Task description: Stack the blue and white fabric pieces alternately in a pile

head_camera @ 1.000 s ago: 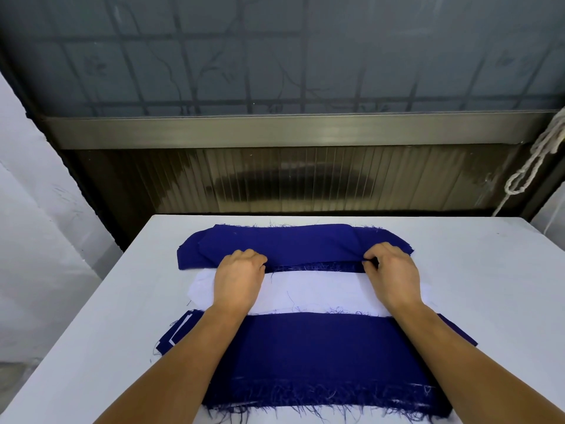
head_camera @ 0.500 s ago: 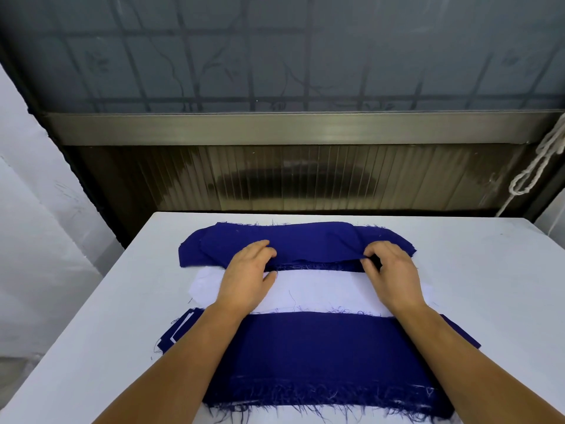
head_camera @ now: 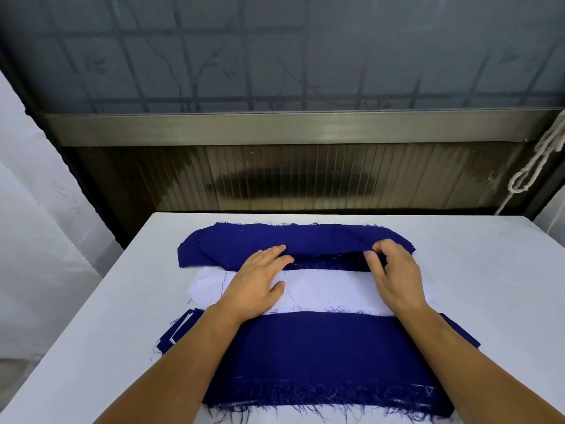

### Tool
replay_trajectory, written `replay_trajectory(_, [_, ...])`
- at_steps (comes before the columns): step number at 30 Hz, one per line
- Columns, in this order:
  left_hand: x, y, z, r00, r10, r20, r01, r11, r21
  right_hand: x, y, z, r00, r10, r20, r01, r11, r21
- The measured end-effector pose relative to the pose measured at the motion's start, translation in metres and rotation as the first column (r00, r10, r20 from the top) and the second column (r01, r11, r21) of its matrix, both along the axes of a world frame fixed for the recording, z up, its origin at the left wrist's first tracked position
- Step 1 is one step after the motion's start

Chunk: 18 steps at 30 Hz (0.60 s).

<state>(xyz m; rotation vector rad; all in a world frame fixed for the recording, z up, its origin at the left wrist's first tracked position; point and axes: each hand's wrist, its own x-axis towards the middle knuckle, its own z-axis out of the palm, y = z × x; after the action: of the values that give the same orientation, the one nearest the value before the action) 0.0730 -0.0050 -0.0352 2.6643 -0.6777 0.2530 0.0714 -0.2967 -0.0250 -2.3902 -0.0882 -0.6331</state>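
Observation:
Three fabric groups lie on the white table [head_camera: 489, 270]. Farthest is a pile of dark blue pieces [head_camera: 293, 240], with white pieces [head_camera: 327, 290] in the middle. Nearest me is a stack topped by a frayed blue piece [head_camera: 330, 356], with white edges showing at its left corner. My left hand [head_camera: 256, 286] lies flat with straight fingers, their tips on the near edge of the far blue pile. My right hand [head_camera: 394, 270] pinches the near edge of that pile's top blue piece and lifts it slightly.
A dark corrugated panel and a metal rail [head_camera: 275, 127] stand behind the table's far edge. A white knotted rope [head_camera: 532, 166] hangs at the right. A white wall [head_camera: 36, 240] runs along the left side.
My left hand has uncurled from a fist to flat, straight fingers on the blue pile's edge. My right hand kept its pinch and raised the top blue edge a little.

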Motion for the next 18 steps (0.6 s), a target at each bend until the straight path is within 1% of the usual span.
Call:
replay_trajectory(10, [-0.001, 0.0014, -0.0003, 1.0, 0.011, 0.022, -0.01, 0.999, -0.032, -0.0015, -0.0005, 0.0006, 1.0, 0.016, -0.017, -0.015, 0.999, 0.033])
replay_trajectory(14, [-0.0012, 0.0005, -0.0007, 0.999, -0.004, 0.033, 0.004, 1.0, 0.004, -0.0032, 0.0004, 0.0018, 1.0, 0.029, -0.01, -0.029, 0.998, 0.051])
replay_trajectory(18, [0.0011, 0.0004, -0.0029, 0.999, 0.024, 0.043, -0.026, 0.999, 0.044, -0.0038, 0.0005, 0.0013, 0.999, 0.037, -0.001, -0.037, 0.998, 0.051])
